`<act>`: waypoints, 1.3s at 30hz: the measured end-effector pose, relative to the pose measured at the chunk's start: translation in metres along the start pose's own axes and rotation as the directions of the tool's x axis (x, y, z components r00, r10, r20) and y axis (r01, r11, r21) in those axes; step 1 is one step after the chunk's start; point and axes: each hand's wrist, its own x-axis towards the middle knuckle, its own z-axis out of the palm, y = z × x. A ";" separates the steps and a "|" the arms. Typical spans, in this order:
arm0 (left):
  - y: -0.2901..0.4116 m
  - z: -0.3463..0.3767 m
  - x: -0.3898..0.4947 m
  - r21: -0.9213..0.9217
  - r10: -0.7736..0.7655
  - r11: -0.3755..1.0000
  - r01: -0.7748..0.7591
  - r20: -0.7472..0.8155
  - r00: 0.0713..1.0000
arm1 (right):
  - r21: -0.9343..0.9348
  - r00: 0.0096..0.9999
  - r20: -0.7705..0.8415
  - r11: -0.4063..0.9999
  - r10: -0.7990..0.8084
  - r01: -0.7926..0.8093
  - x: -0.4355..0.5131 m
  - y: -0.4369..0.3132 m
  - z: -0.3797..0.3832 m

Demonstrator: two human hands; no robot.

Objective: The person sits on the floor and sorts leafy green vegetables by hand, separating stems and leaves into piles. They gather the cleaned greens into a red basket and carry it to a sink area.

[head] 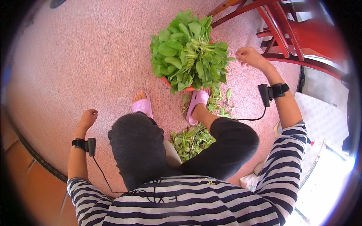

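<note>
A big heap of leafy greens [195,53] fills a red container [166,81] on the floor ahead of me, its stems bunched in the middle. Just right of the heap hovers my right hand [250,58], fingers loosely bent and apart, with nothing visible in it. My left hand [88,118] is off to the left, above bare floor beside my knee. Its fingers are curled, and whether anything small sits between them cannot be made out. Loose leaves and stems [192,141] lie in a pile between my legs, partly hidden by my right leg.
Scattered leaves [228,94] trail along the speckled pink floor [99,56] by my right slipper [198,104]. Red wooden chairs [282,34] stand at upper right. A white plastic bag [249,181] lies near my right elbow. Cables [104,176] run from both wrist devices.
</note>
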 end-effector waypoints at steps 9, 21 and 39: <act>0.121 -0.033 0.037 0.193 0.180 0.965 -0.178 0.005 0.984 | 0.278 0.920 -0.146 0.907 0.364 -0.315 -0.068 0.138 -0.052; 0.215 -0.108 0.001 0.279 0.212 0.941 -0.191 -0.048 0.976 | 0.062 0.836 -0.540 0.986 -0.099 0.156 0.000 0.125 0.027; 0.299 -0.113 0.133 0.337 0.321 0.859 -0.386 0.235 0.918 | 0.439 0.911 -0.387 0.897 0.141 0.048 0.093 0.184 0.010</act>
